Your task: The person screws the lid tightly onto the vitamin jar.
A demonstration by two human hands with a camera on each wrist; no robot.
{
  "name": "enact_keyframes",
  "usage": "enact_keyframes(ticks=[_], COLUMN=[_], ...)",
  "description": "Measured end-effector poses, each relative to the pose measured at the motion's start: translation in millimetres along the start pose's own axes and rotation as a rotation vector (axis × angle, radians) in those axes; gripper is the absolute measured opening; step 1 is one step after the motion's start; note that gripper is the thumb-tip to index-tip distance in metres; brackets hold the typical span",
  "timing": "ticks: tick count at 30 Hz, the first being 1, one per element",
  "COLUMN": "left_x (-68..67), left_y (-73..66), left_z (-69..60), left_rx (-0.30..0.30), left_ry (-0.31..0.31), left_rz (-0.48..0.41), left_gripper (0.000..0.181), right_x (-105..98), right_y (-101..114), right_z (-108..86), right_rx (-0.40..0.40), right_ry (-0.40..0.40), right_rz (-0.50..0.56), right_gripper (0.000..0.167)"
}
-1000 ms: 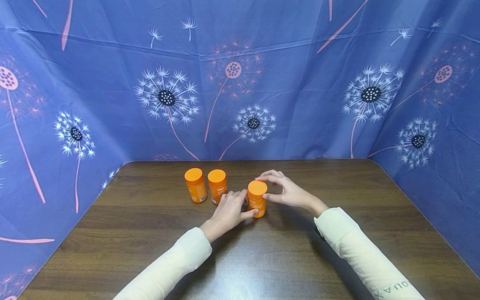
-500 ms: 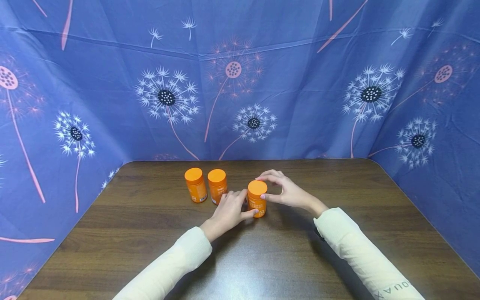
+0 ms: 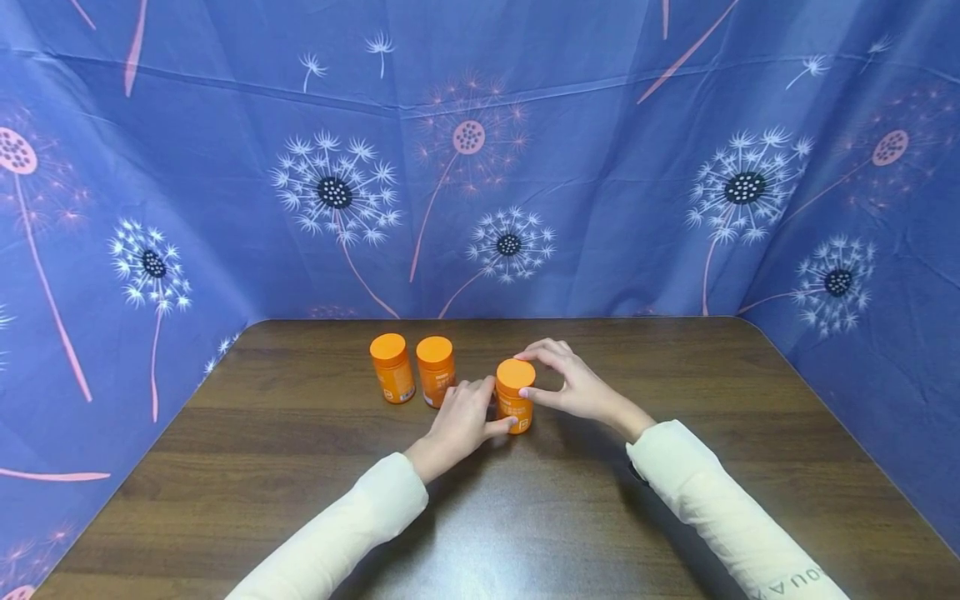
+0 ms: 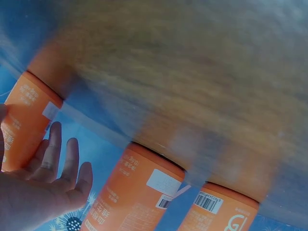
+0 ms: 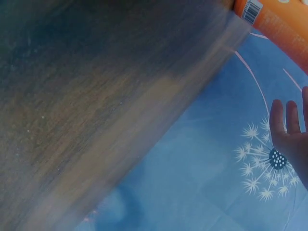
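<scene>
In the head view an orange bottle (image 3: pixel 513 407) with a round orange lid (image 3: pixel 516 375) stands upright on the table, right of two similar bottles. My left hand (image 3: pixel 459 419) grips its body from the left, thumb on the front. From the right, my right hand (image 3: pixel 582 388) holds the lid between the thumb and fingers. The left wrist view shows the left hand (image 4: pixel 41 192) beside the gripped bottle (image 4: pixel 24 120), its other fingers loosely bent. In the right wrist view, the right hand (image 5: pixel 293 139) shows only partly, below the bottle (image 5: pixel 281 29); the lid is out of frame.
Two more orange lidded bottles, the left one (image 3: pixel 393 371) and the nearer one (image 3: pixel 437 371), stand close together just beyond the left hand. The brown wooden table (image 3: pixel 675 517) runs back to a blue dandelion-print cloth (image 3: pixel 600 208).
The right thumb has slid slightly left along the lid's edge. The bottle and left hand hold their place; the head view has shifted very slightly.
</scene>
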State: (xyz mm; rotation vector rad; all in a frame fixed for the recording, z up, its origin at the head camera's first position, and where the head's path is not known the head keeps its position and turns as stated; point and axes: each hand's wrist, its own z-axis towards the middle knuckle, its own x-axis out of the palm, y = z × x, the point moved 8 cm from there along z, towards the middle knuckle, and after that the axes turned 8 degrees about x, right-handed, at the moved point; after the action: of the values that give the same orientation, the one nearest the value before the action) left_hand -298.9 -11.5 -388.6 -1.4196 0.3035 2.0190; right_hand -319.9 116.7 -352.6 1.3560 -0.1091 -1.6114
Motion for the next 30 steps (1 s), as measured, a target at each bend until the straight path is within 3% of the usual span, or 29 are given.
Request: enact_keyframes(ticks=[9, 19, 30], left_x=[0.2, 0.4, -5.1], left_y=[-2.3, -0.8, 3.5], left_z=[-0.6, -0.7, -10.9], left_rx=[-0.016, -0.036, -0.011], left_ry=[-0.002, 0.013, 0.025], left_rz=[0.027, 0.052, 0.045], left_gripper=[0.044, 0.044, 0.040], right_x=[-2, -2, -8], right_y=[-4, -7, -10], right_z=[-1.2, -1.9, -6.5], right_rx=[0.013, 0.069, 0.096], right_ry=[-0.018, 0.030, -0.006], right_rz=[0.009, 0.020, -0.037], right_gripper=[0.044, 0.048, 0.067])
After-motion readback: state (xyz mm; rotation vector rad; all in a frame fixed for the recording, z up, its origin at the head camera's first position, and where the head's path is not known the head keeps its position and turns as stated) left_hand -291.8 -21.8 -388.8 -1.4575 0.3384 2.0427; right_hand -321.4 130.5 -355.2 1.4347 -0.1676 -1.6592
